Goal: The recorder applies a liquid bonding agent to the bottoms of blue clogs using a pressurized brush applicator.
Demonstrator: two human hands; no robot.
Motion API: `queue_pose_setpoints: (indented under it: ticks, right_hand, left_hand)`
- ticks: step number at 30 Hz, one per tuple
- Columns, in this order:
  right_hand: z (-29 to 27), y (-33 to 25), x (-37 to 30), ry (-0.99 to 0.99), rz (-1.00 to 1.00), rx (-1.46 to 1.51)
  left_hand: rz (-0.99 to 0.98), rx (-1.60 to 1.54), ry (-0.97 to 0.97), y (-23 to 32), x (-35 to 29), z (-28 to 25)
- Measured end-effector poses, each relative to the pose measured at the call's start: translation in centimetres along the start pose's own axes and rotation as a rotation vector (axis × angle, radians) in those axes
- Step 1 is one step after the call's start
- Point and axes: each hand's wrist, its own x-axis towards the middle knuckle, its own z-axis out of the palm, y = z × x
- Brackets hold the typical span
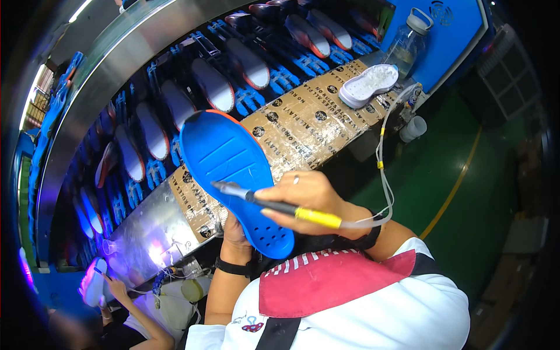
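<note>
My left hand (234,230) grips a blue shoe sole (226,143) from below, its fingers mostly hidden behind it. The sole tilts face up, with grooves across its wide forefoot, small holes in the heel and a thin orange-red edge at the toe. In my right hand (312,195) is a glue brush (318,217) with a black and yellow handle. Its tip lies over the sole's middle, near the left edge; whether it touches cannot be made out. A clear tube (382,175) runs from the handle's rear end up to the bench.
Several shoe soles (213,84) rest on blue holders (248,100) behind the cardboard-covered ledge (318,119). On that ledge lies a white sole (368,86) beside a water bottle (405,44). A white cup (413,129) hangs near the tube. At lower left, a co-worker's hand (118,289) works on another sole (93,282).
</note>
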Motion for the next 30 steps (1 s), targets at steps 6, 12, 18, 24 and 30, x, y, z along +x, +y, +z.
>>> queue_pose_setpoints:
  ticks: [6, 12, 18, 24, 30]
  right_hand:
    - [0.7, -1.1, -0.6, -0.058, -0.041, 0.240]
    - [2.5, -1.5, -2.0, -0.024, -0.058, 0.138]
    - [2.4, -1.6, -2.1, -0.022, 0.052, 0.200]
    - [2.5, -2.5, -2.5, -0.188, 0.144, 0.406]
    - [2.5, -2.1, -3.3, -0.286, 0.360, 0.446]
  left_hand:
    - [0.027, 0.026, -0.157, 1.8, 0.4, 1.3]
    - [-0.007, -0.092, -0.115, 2.9, 0.6, 2.7]
    - [0.136, -0.332, -0.170, 3.9, 1.0, 2.0]
    - [0.305, -0.267, -0.283, 4.7, 1.3, 2.2]
    - [0.281, -0.269, -0.346, 6.5, 1.2, 2.8]
